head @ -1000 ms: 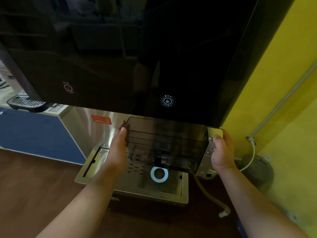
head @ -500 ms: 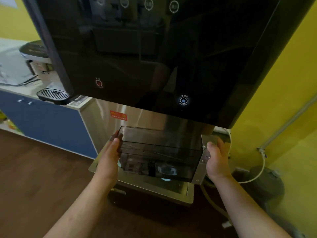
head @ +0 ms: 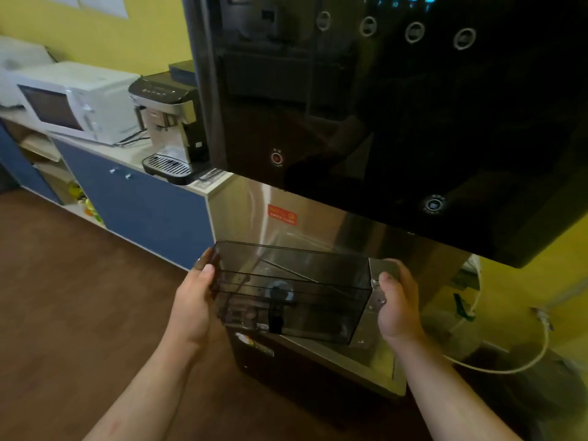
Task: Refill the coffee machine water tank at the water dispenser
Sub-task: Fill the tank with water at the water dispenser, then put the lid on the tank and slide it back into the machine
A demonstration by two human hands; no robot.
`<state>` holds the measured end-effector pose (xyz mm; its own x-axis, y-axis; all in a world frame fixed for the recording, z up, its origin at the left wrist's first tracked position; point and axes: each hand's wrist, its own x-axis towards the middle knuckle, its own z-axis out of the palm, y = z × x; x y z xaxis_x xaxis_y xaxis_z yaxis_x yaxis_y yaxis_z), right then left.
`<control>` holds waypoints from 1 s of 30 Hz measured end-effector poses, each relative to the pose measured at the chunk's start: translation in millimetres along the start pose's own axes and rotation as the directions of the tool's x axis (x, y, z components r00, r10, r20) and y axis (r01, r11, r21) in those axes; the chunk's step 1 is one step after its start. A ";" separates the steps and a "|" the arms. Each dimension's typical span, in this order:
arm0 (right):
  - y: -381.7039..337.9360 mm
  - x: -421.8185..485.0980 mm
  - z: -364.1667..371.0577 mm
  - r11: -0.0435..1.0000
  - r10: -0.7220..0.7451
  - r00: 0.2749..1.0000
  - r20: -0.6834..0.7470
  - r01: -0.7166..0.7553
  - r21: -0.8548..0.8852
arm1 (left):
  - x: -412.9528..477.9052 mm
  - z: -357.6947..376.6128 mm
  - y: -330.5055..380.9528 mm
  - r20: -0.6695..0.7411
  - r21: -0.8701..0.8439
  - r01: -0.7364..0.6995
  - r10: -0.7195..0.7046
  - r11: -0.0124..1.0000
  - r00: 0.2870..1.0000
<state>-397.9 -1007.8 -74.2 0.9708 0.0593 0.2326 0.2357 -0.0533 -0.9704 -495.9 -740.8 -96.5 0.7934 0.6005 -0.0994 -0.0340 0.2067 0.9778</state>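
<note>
Both hands carry the smoky, see-through water tank level in front of the tall black water dispenser, above the steel drip tray at its foot. The left hand clamps the tank's left end, thumb on the near face and fingers wrapped round the far side; the right hand holds the silver end piece, thumb laid on top, the other fingers hidden behind it, so I cannot tell how they lie. No water level shows through the walls, and the tank looks empty or close to it, though the tint makes that hard to judge. No stream of water is visible. The coffee machine stands well apart on the counter to the left, beside a white microwave. By these signs the tank is already out of its machine and at the dispenser; filling it under the outlet, carrying it back and seating it seem to remain.
</note>
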 end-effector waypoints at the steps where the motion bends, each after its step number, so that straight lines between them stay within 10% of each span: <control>1: -0.8 -1.1 10.6 1.000 -0.002 1.000 0.017 0.002 -0.005 | 3.5 -9.3 1.5 -0.003 0.010 -0.008 0.008 1.000 1.000; 30: 10.6 45.3 342.7 0.991 0.102 0.976 0.193 -0.116 0.063 | 176.5 -260.3 46.4 -0.261 -0.077 -0.064 0.042 0.995 0.964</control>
<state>-366.9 -664.1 -96.5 0.9626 0.2450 0.1153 0.1181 0.0035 -0.9930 -515.7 -424.2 -116.7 0.6048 0.7897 -0.1033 -0.1315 0.2269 0.9650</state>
